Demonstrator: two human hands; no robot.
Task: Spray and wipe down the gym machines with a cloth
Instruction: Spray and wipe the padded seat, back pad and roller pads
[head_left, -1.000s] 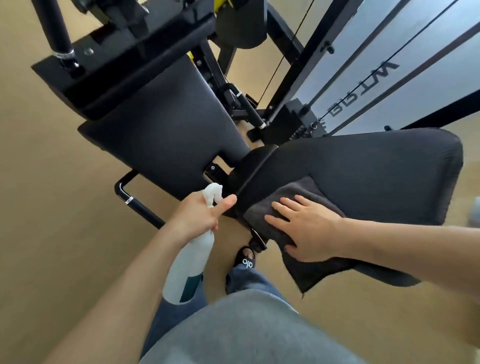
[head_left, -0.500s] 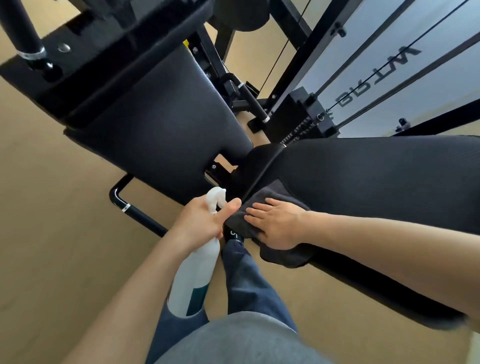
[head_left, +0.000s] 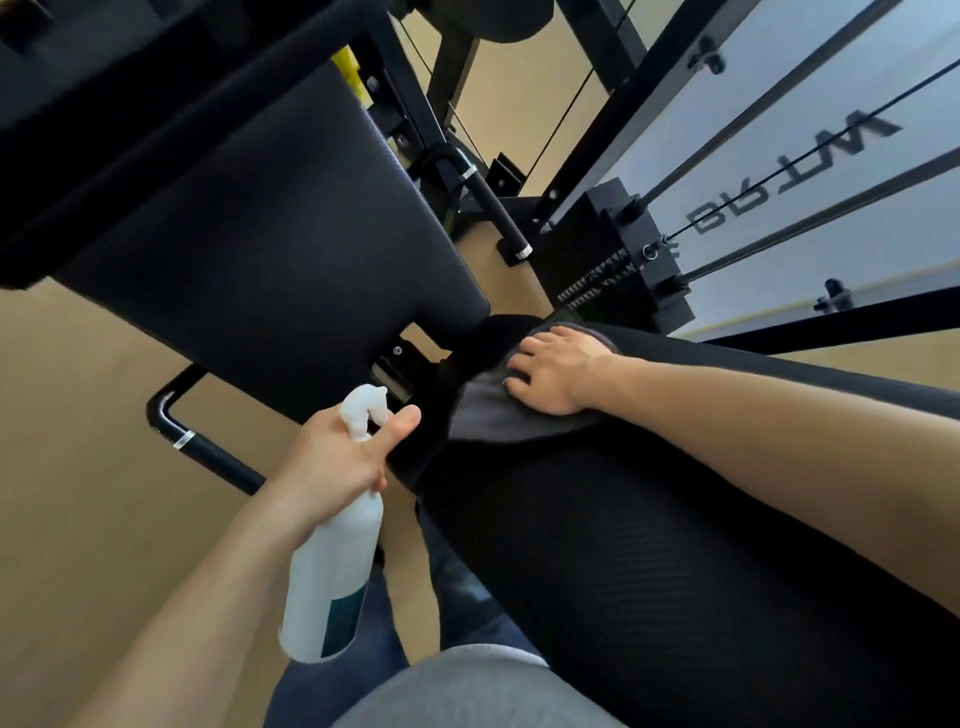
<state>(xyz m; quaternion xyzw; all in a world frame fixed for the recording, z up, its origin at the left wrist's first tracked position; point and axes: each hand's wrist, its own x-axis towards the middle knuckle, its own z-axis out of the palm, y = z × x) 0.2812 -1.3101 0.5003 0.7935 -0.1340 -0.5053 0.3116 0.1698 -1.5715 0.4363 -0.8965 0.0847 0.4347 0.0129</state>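
While our left hand (head_left: 337, 457) is wrapping its grip around the neck of the white spray bottle (head_left: 332, 577) at lower centre of the frame, thumb stretching out past the nozzle, our right hand (head_left: 558, 371) is lying flat and open, fingers spread, on the grey cloth (head_left: 498, 418). The bottle is hanging tilted, its base toward the lower edge of the frame, a dark green label showing near the bottom. The cloth is lying draped over the near end of the long black pad (head_left: 675, 571), which is running from centre frame down to the lower right; our right forearm is crossing above that pad. Just beside the cloth, toward the upper left, the broad black seat pad (head_left: 260, 249) is filling the frame, with a narrow gap between the two pads. A black tube handle (head_left: 208, 452) is sticking out beneath it at left. Weight stack plates (head_left: 613, 260) and cables are showing at upper right.
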